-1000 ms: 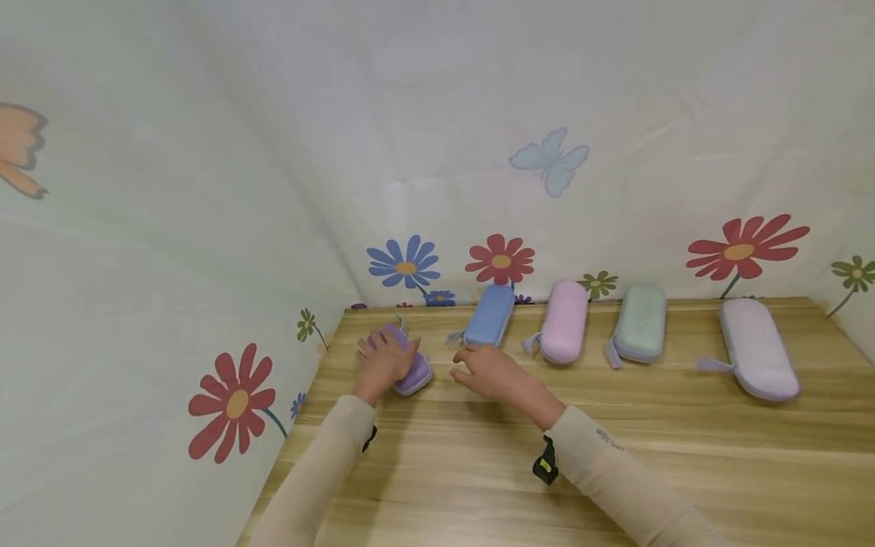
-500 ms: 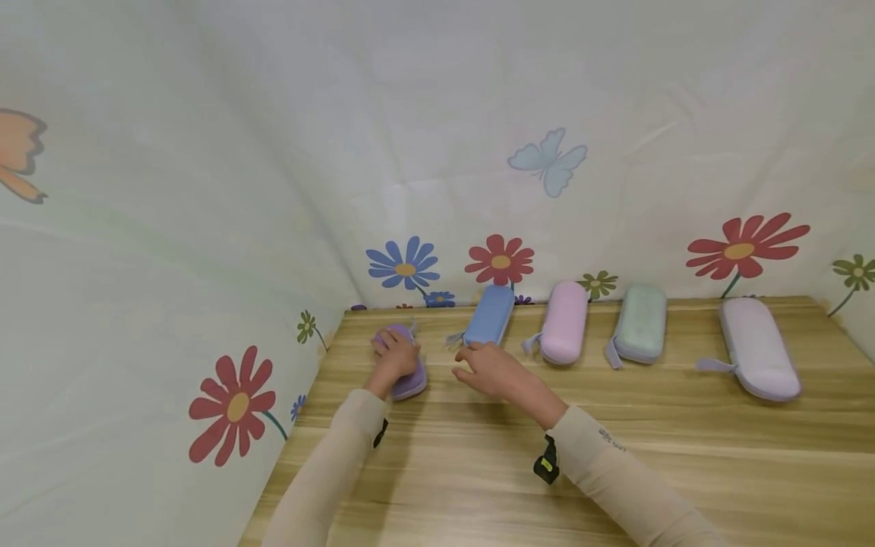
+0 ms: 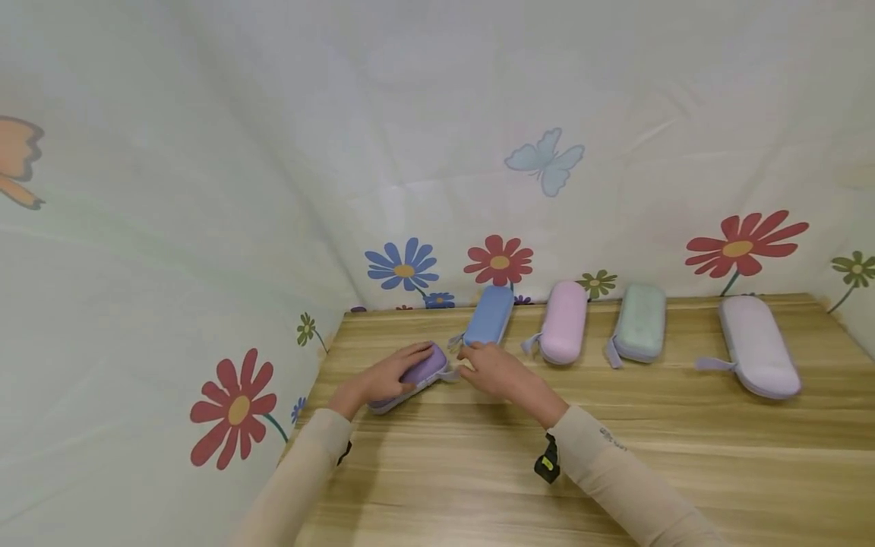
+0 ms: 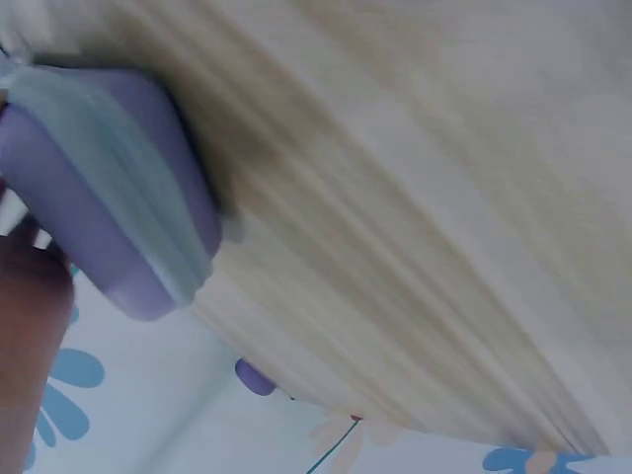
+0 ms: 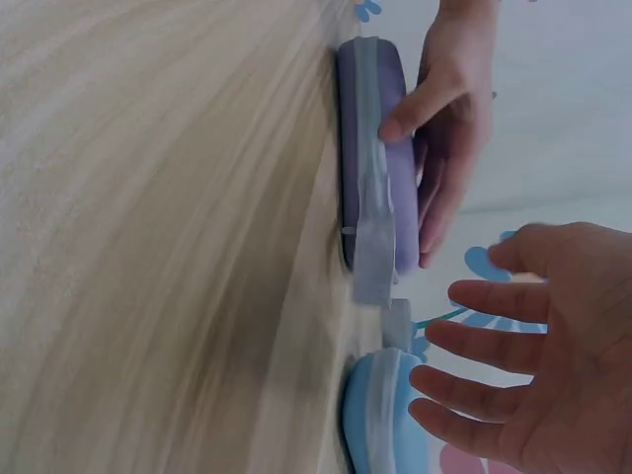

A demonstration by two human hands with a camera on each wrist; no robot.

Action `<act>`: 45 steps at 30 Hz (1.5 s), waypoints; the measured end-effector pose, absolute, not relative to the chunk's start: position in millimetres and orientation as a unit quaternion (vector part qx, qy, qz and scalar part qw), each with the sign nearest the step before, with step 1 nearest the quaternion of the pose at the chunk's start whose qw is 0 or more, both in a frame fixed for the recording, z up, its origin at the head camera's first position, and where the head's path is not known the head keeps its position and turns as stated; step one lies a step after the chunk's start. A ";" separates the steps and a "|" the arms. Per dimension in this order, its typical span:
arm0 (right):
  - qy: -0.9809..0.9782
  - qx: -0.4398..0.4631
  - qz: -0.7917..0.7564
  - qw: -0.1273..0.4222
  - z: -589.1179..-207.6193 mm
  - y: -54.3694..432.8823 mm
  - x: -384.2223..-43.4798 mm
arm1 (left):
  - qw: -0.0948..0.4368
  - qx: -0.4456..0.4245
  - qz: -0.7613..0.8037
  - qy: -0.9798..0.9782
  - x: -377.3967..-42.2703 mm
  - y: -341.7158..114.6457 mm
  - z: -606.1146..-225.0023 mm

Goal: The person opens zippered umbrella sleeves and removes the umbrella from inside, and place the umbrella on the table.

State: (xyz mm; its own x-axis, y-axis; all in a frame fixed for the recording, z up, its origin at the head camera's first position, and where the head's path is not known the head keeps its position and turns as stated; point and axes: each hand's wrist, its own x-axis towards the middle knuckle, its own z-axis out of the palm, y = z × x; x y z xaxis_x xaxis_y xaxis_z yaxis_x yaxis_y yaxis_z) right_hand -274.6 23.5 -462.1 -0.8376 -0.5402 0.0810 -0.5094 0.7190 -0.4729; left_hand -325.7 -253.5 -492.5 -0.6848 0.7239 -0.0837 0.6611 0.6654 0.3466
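Flowered sheeting (image 3: 437, 152) is hanging behind the wood-grain table (image 3: 581, 471). Head view: your left hand (image 3: 391, 377) is gripping the purple case (image 3: 427, 365); its pull tab (image 3: 448, 375) is pointing to three o'clock, toward your loosely spread right hand (image 3: 497, 374). Left wrist view: the case is sitting at ten o'clock, looking light, smooth and fairly stiff; its middle is probably offering the best hold. Right wrist view: your left thumb (image 5: 400, 123) is pressing the zipper side, fingers opposing; your right fingers are holding nothing.
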 end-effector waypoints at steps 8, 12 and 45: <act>0.912 -0.286 -0.294 0.006 -477.6 18.7 -281.4 | 0.001 0.305 0.078 0.949 -298.9 -233.5 -501.5; 0.911 -0.277 -0.307 0.003 -480.5 13.6 -287.9 | -0.021 0.154 0.071 0.985 -284.8 -223.3 -507.3; 0.864 -0.123 -0.463 0.155 -510.6 -18.5 -293.7 | -0.026 0.129 0.049 0.990 -295.4 -227.8 -528.2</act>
State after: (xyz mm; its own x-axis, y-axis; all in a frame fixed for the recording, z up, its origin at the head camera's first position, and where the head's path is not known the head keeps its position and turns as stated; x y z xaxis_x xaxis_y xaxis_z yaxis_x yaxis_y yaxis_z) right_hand -293.7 -18.5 -510.6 -0.9220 -0.3555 -0.1534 -0.0695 0.5418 -0.8377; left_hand -295.4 -227.8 -528.2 -0.9656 0.2520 0.0636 0.2571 0.9621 0.0911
